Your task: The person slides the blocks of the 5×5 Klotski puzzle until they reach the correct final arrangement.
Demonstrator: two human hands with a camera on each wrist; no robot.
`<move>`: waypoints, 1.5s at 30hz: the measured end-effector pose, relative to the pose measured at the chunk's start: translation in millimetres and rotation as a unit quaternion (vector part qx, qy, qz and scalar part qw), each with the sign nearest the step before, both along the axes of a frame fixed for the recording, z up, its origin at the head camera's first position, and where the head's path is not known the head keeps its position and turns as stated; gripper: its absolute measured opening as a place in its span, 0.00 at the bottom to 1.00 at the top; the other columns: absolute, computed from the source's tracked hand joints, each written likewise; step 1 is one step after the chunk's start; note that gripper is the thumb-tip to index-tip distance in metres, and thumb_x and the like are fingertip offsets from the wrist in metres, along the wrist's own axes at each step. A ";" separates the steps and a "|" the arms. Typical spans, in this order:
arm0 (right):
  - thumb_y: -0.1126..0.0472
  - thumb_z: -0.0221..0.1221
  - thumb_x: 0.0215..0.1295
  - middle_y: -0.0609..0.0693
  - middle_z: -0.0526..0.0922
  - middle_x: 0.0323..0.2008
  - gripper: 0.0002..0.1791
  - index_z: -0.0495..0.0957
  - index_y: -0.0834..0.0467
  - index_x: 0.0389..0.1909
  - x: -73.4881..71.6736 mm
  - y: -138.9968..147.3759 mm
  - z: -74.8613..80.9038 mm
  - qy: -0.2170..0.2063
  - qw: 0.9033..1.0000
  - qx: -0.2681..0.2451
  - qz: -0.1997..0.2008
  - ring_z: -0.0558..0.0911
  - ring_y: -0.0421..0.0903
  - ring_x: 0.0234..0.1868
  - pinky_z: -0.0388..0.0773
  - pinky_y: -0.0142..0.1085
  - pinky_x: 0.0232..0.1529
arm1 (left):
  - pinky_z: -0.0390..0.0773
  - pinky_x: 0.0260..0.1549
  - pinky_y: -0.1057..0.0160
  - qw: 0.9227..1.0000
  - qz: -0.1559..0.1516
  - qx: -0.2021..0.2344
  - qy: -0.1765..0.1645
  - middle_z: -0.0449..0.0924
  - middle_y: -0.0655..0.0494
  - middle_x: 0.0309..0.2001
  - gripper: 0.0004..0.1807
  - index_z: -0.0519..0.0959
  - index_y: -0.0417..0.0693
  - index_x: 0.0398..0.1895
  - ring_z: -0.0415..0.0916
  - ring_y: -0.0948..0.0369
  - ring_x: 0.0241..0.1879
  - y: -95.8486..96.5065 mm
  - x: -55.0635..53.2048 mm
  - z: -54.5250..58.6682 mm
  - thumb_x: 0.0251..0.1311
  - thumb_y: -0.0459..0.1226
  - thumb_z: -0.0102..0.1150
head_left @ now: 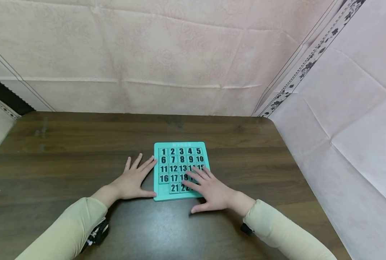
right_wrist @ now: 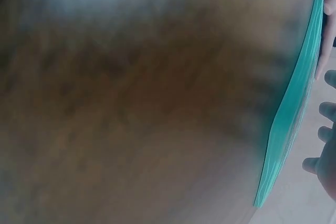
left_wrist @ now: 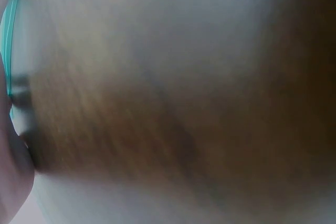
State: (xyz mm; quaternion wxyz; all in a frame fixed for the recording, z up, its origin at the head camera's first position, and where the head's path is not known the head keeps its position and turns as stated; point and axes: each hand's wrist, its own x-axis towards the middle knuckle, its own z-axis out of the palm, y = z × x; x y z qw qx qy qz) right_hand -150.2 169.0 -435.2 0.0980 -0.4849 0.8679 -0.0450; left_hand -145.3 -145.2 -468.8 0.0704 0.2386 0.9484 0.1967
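A teal number slide puzzle (head_left: 161, 196) lies flat on the table, its black-numbered tiles in rows. Below tile 16, in the lower left corner, is a gap with no tile. My left hand (head_left: 132, 182) rests beside it with fingers spread and straight, the index fingertip and thumb tip right at the left edge. Over the lower right tiles stretches my right hand (head_left: 214, 193), fingers spread, thumb out below the bottom edge; it hides several numbers. In the right wrist view the puzzle's teal side (right_wrist: 289, 114) shows edge-on, with fingertips (right_wrist: 328, 110) just above its face.
The brown wood-grain table (head_left: 82, 144) reaches back to a pale patterned cloth wall (head_left: 180, 54). A white cloth (head_left: 349, 108) with a black floral border hangs along the right side. Dark straps sit at both wrists.
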 end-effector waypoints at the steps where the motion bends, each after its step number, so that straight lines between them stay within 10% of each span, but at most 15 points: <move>1: 0.30 0.53 0.56 0.52 0.50 0.74 0.47 0.53 0.48 0.72 1.2 -0.8 -0.2 0.002 1.000 0.000 0.003 0.46 0.55 0.75 0.42 0.57 0.71 | 0.32 0.62 0.30 1.000 0.000 0.001 0.001 0.45 0.49 0.75 0.59 0.48 0.51 0.74 0.34 0.38 0.72 0.2 0.3 0.1 0.44 0.70 0.56; 32: 0.24 0.45 0.56 0.50 0.44 0.75 0.50 0.46 0.46 0.74 11.5 -36.4 -2.2 0.038 0.995 0.065 0.068 0.42 0.52 0.76 0.43 0.57 0.70 | 0.32 0.62 0.30 1.000 -0.003 0.008 0.006 0.45 0.48 0.75 0.58 0.48 0.51 0.74 0.34 0.37 0.72 -0.5 -0.8 -3.2 0.44 0.70 0.56; 45: 0.28 0.52 0.54 0.53 0.48 0.74 0.50 0.51 0.49 0.73 7.5 2.9 3.4 0.011 1.000 0.020 0.016 0.45 0.56 0.75 0.42 0.60 0.69 | 0.30 0.62 0.31 1.000 -0.002 0.001 -0.003 0.43 0.51 0.75 0.60 0.46 0.54 0.75 0.31 0.39 0.73 -1.3 -2.0 -4.2 0.43 0.71 0.55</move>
